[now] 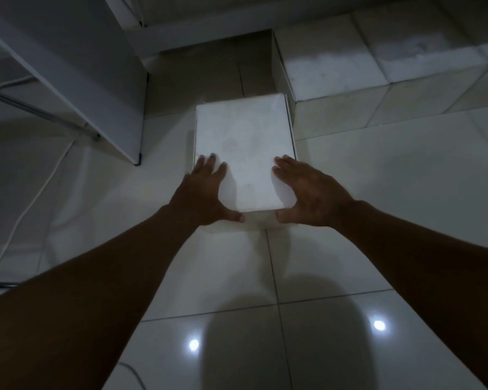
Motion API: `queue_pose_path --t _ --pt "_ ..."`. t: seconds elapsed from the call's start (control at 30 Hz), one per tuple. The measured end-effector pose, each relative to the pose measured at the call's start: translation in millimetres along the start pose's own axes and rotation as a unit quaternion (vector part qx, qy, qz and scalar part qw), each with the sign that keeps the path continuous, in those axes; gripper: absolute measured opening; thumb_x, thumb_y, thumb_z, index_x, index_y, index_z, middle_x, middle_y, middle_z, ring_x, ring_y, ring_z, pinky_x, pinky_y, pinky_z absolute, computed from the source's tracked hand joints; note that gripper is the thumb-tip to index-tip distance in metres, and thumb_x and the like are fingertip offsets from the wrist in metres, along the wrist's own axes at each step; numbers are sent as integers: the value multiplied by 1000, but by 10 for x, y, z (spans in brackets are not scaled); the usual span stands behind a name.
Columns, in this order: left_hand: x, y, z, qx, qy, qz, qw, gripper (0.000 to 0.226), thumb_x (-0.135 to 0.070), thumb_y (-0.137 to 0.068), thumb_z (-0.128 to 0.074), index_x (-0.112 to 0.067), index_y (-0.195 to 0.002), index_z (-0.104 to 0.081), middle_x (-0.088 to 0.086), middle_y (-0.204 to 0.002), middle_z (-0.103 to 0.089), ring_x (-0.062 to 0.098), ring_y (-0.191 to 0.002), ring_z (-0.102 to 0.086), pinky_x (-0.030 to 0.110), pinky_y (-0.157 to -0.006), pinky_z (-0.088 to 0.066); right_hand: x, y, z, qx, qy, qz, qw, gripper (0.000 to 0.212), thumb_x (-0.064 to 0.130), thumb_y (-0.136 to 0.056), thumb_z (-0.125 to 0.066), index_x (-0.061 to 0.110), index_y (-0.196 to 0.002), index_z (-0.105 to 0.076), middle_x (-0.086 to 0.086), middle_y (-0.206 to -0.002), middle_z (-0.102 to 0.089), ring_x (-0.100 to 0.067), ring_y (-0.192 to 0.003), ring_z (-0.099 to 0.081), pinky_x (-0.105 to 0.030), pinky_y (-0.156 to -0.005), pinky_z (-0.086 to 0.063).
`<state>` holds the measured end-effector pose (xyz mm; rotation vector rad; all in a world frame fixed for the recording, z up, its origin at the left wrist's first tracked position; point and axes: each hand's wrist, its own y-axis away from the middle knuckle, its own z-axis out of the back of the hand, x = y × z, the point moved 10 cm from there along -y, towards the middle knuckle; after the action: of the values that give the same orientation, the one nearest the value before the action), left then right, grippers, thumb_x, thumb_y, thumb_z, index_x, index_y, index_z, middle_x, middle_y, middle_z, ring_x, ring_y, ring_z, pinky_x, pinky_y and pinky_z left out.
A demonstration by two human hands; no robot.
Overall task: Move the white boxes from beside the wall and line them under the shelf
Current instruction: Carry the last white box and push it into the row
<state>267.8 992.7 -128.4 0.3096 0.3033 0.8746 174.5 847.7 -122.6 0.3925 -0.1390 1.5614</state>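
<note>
A white box [244, 142] stands on the tiled floor in the middle of the head view. My left hand [203, 192] lies on its near left corner, fingers spread on the top and thumb on the front face. My right hand [307, 192] grips the near right corner the same way. To the right, several white boxes [335, 60] stand side by side in a row, and the held box sits just in front of the row's left end. The white shelf [76, 66] rises at the upper left.
A white cable [37, 198] runs across the floor at the left. A shelf panel's foot [137, 161] stands just left of the box. A gap of bare floor [209, 71] lies between the shelf and the row of boxes.
</note>
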Motion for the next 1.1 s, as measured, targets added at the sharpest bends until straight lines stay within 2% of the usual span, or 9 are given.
queue_pose_path --t 0.13,0.23,0.43,0.73,1.0,1.1 --pt "-276 -133 65 -19 15 -35 999 105 -59 -77 -71 -25 -156 -10 2 -164 3 21 -150 3 41 -118 -14 -245 -23 167 -46 -13 -50 998 92 49 -83 -70 12 -153 -23 -1 -162 -13 -13 -148 -8 -24 -116 -4" --pt "-381 -282 72 -13 25 -36 999 98 -55 -83 -67 -28 -156 -8 2 -164 6 22 -150 6 41 -119 -11 -501 -96 218 -44 -18 -112 993 101 54 -81 -70 10 -154 -16 -5 -163 -10 -17 -149 -6 -32 -119 -2" --pt "-357 -665 126 4 20 -54 998 92 -50 -91 -60 -25 -156 0 5 -162 15 27 -149 13 43 -119 -4 -815 -433 281 -51 35 -161 985 119 69 -73 -68 8 -154 -5 -9 -163 2 -21 -149 4 -41 -121 1" --pt "-241 -1215 317 -10 38 -75 996 91 -48 -92 -58 -24 -156 2 8 -161 19 29 -147 18 44 -118 3 -1193 -887 503 -64 89 -178 978 133 86 -64 -55 8 -154 3 -11 -162 10 -25 -148 11 -44 -120 4" --pt "-62 -1650 464 -29 54 -94 994 89 -49 -91 -57 -26 -156 -1 5 -161 19 26 -147 20 42 -117 7 -1370 -1276 615 -67 123 -176 974 130 93 -62 -44 9 -154 -9 -11 -163 -1 -26 -149 6 -50 -120 3" --pt "-14 -1767 495 -32 63 -103 992 88 -51 -91 -56 -26 -156 -1 4 -161 19 25 -147 21 42 -117 8 -1439 -1388 618 -68 97 -178 977 131 92 -61 -47 10 -154 -8 -11 -163 -1 -26 -149 5 -48 -120 2"
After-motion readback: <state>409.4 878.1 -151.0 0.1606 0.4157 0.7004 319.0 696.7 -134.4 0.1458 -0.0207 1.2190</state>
